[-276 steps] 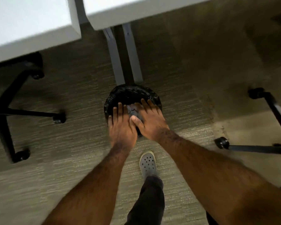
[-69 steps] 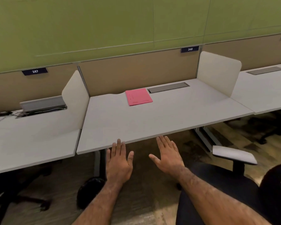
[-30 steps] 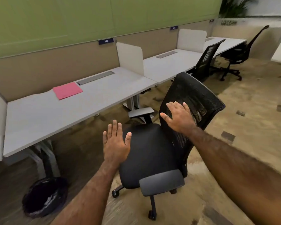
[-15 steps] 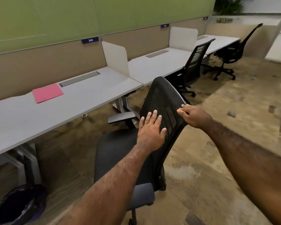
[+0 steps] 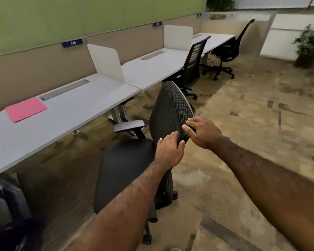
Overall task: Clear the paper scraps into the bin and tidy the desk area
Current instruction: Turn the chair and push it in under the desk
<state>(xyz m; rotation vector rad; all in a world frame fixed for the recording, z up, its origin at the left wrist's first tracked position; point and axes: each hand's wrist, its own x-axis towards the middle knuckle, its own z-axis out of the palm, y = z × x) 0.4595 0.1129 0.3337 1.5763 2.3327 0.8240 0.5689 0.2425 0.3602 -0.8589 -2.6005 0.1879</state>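
Note:
A black mesh office chair (image 5: 169, 109) stands a little back from the white desk (image 5: 76, 113), its seat turned toward the desk. My left hand (image 5: 169, 151) grips the lower near edge of the mesh backrest. My right hand (image 5: 201, 132) holds the backrest's right rim, fingers curled around it. A pink folder (image 5: 25, 109) lies flat at the back left of the desk. The black-lined bin (image 5: 9, 223) sits on the floor under the desk at the bottom left, partly cut off. No paper scraps show on the desk.
A white divider panel (image 5: 106, 63) separates this desk from the one beside it. Two more black chairs (image 5: 193, 64) (image 5: 227, 51) stand further right along the row. A potted plant (image 5: 310, 46) is at the far right. Open carpet lies to my right.
Both hands have closed onto the chair's backrest; the left slid from flat on the mesh to its edge. The chair has turned slightly, and my view has shifted a little right.

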